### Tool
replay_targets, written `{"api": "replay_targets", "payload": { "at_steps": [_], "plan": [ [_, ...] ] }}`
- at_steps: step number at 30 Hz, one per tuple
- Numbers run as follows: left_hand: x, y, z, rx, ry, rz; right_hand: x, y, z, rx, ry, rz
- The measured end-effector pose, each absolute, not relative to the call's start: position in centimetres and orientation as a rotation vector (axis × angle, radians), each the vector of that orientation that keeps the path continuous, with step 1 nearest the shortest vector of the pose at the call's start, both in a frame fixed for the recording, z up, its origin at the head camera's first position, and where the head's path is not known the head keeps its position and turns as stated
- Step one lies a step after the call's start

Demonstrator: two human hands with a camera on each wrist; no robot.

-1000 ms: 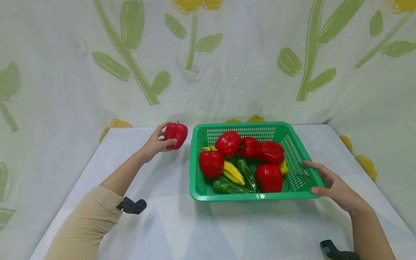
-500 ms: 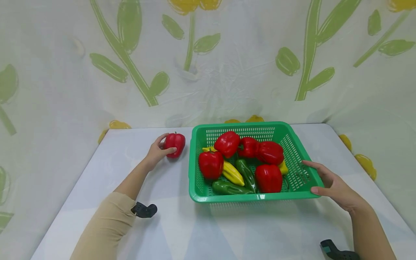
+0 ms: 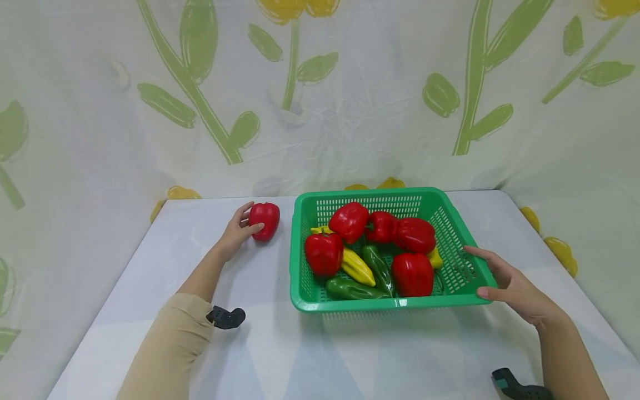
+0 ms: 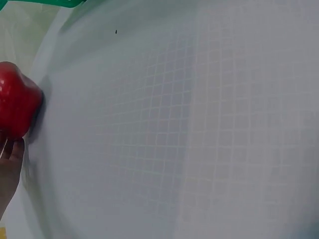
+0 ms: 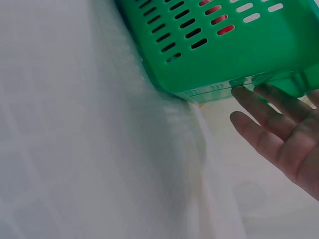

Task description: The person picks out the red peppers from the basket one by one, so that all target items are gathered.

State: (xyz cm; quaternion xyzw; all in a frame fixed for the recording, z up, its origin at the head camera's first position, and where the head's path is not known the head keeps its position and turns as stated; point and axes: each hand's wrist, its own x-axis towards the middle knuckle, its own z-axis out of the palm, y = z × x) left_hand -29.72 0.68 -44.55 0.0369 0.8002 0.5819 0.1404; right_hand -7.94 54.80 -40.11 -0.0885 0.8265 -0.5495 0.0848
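Note:
My left hand [image 3: 236, 232] holds a red bell pepper [image 3: 265, 221] at the back left of the white table, thumb across its near side and fingers at its far left. In the left wrist view this bell pepper [image 4: 15, 102] sits low against the tabletop at the left edge, fingertips against it. My right hand [image 3: 520, 294] grips the near right corner of a green plastic basket [image 3: 395, 301], with thumb and index finger at the rim. Spread fingers [image 5: 261, 115] reach the basket's slotted outer wall [image 5: 224, 55] in the right wrist view.
Inside the basket lie several red bell peppers [image 3: 413, 275], green peppers [image 3: 352, 289] and yellow ones [image 3: 357, 266]. A flower-printed sheet [image 3: 350, 128] hangs behind the table [image 3: 260, 333]. Dark straps [image 3: 226, 318] sit on the forearms.
My left hand has brought the bell pepper down and slightly left, onto the tabletop, and its stem has tipped out of sight. My right hand and the basket have stayed put.

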Motion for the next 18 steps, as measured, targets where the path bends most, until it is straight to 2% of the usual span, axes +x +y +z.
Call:
{"api": "replay_targets", "payload": {
  "at_steps": [18],
  "plan": [
    [-29.96, 1.28, -44.92, 0.062, 2.267, 1.711, -8.03, 55.07, -40.33, -0.249, 2.469, -1.633]
  ]
}}
